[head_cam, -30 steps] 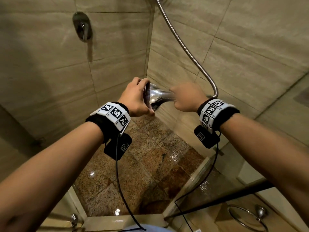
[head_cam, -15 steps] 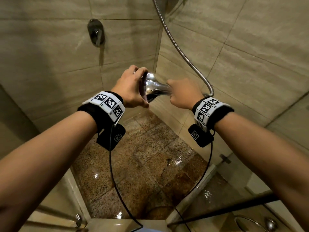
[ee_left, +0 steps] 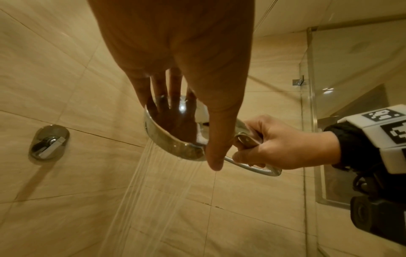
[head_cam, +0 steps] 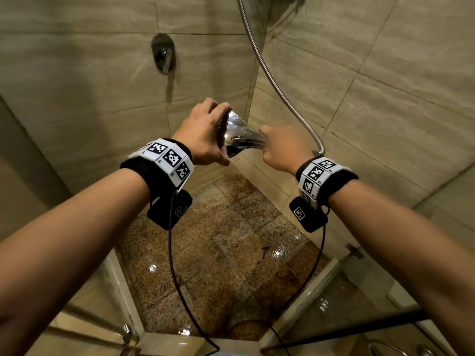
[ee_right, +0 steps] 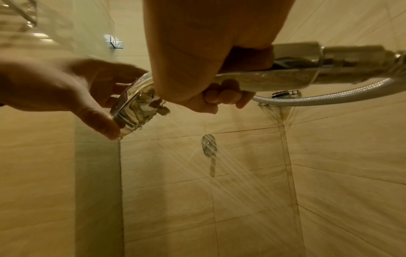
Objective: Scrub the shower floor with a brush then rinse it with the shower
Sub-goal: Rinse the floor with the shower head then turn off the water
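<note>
Moved: both hands are rising with the shower head since the earlier pictures, so more wall and the tap are coming into the head view.
Right hand: is fisting round the chrome handle, fingers wrapped under it.
Left hand: is cupping the round face of the head, thumb on the lower rim, fingers curled over the top rim.
Where: the head is being held in the air between the hands, well above the wet floor, its hose looping up the wall.
Handling: rigid, smooth wet chrome, probably slippery; the hose is likely tugging sideways. The handle looks like the sure hold, with the rim for aiming only.
Head view: is showing the floor, glistening with puddles, and no clear spray.
Left wrist view: is showing thin jets leaving the face slantwise, and the fingertips reaching over the far rim.
Right wrist view: is showing the spray fanning towards the wall and the right fingers knotted beneath the handle.
</note>
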Demonstrator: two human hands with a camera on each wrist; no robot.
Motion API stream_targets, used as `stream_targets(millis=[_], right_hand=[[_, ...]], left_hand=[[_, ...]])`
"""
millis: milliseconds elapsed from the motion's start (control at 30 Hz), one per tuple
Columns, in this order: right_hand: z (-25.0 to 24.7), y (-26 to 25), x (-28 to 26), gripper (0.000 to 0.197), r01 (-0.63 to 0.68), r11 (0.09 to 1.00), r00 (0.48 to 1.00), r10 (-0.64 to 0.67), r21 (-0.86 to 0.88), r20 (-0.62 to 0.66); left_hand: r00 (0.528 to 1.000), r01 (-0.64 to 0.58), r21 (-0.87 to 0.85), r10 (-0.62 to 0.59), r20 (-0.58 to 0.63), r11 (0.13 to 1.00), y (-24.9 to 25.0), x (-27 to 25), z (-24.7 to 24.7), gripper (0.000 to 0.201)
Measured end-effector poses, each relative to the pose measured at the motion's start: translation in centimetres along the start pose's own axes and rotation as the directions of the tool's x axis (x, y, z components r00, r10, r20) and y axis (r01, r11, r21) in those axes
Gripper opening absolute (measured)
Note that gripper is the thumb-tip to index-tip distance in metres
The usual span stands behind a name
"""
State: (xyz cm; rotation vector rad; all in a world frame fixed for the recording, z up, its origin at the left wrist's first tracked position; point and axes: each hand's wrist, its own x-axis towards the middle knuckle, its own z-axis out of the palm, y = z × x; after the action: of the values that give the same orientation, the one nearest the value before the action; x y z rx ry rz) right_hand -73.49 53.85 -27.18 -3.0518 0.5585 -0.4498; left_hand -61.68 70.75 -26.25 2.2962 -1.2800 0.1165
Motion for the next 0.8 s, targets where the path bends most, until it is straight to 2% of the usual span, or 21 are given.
stream_targets(millis=[367,800], right_hand=[[0.8,-0.6,0.2,0.011,0.039,0.999,0.999,-0.039,-0.035,-0.002],[1.9,-1.0,-0.3,0.01,0.039,0.999,0.999,-0.04,0.02,0.027]], left_hand=[[0.999,0.035,0.015,-0.035,-0.002,0.999,-0.6,-1.3,0.1,0.106],[0.999,0.04,0.054,-0.041,0.013,0.998,-0.9,-2.2,0.2,0.101]])
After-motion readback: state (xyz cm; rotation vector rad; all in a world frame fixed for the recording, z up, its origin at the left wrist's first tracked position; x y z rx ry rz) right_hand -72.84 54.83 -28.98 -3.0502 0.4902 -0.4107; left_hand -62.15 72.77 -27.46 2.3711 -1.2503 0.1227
